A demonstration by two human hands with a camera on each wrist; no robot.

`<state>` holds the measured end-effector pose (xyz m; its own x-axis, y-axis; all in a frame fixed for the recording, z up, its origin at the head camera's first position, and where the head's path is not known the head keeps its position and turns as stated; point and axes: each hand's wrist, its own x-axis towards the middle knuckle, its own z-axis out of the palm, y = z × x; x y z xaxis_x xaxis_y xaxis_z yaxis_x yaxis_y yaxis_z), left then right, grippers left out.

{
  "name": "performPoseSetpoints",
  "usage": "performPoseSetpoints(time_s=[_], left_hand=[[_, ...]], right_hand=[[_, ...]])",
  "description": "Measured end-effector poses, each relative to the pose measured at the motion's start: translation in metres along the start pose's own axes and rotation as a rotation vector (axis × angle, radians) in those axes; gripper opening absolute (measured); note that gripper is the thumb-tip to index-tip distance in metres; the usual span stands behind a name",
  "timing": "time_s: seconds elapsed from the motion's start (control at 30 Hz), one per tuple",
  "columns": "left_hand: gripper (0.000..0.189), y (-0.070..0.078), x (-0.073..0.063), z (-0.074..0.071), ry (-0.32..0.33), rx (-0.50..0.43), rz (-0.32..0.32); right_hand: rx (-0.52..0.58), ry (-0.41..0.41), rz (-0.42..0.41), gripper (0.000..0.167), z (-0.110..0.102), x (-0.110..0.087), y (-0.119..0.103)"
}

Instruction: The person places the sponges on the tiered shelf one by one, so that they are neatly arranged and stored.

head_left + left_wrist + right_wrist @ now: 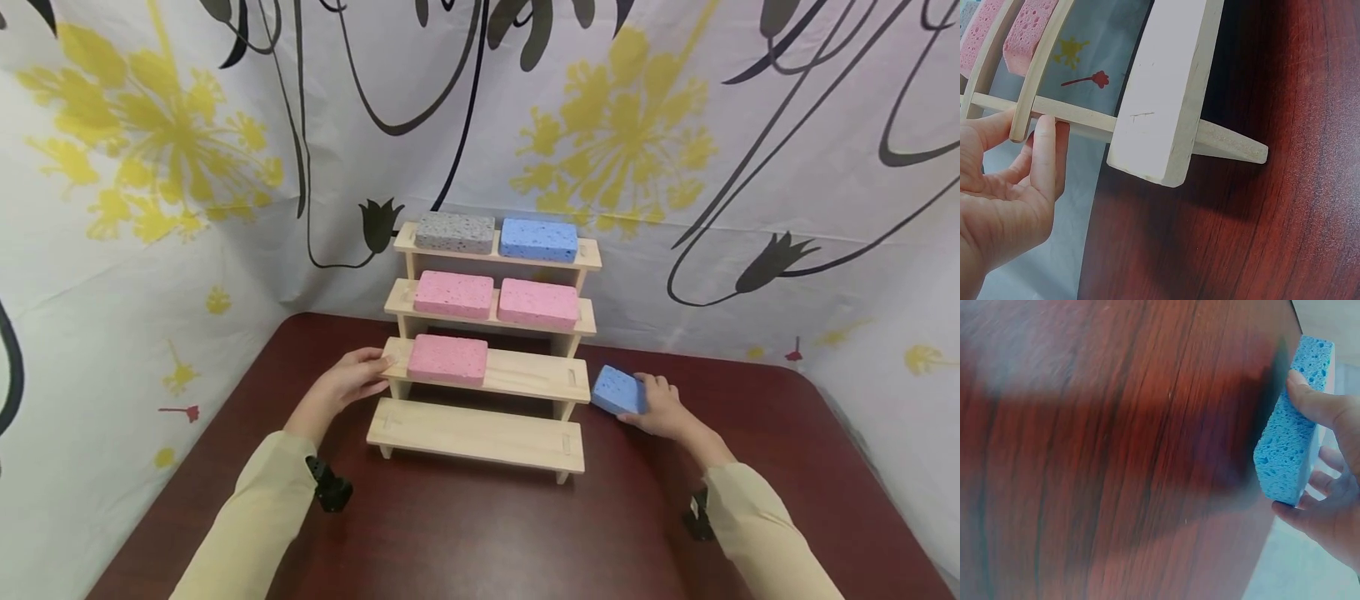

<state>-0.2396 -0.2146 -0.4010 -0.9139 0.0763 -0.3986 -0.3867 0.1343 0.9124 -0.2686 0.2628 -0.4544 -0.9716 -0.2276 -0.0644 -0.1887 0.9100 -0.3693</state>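
Observation:
My right hand (662, 407) grips a blue sponge (618, 390) to the right of a stepped wooden rack (480, 437). In the right wrist view the thumb lies on one face of the porous blue block (1288, 437), with fingers round its other side. At the rack's left end, my left hand (351, 379) pinches the second step from the bottom. The left wrist view shows its thumb and fingers (1044, 156) at that board's end. A pink sponge (448, 360) lies on this same step, close to the left hand.
Two pink sponges (453, 295) lie side by side on the third step. On the top step are a grey sponge (455, 232) and another blue sponge (538, 240). The dark red table (480, 533) meets a patterned white cloth (480, 100) behind and at both sides.

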Motion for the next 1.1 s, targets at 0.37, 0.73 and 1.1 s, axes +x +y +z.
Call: performPoseSetpoints(time_s=[0.37,0.73,1.1], left_hand=[[0.054,0.001,-0.002,-0.001,-0.001,0.001,-0.005],[0.054,0.002,-0.001,0.000,0.006,0.023,-0.001],[0.052,0.002,-0.001,0.000,0.002,0.017,0.000]], right_hand=[[-0.020,-0.077,-0.050,0.079,-0.023,-0.024,-0.002],[-0.026,0.004,-0.147,0.077,-0.053,-0.037,-0.021],[-0.018,0.034,-0.193,0.077,-0.075,-0.044,-0.040]])
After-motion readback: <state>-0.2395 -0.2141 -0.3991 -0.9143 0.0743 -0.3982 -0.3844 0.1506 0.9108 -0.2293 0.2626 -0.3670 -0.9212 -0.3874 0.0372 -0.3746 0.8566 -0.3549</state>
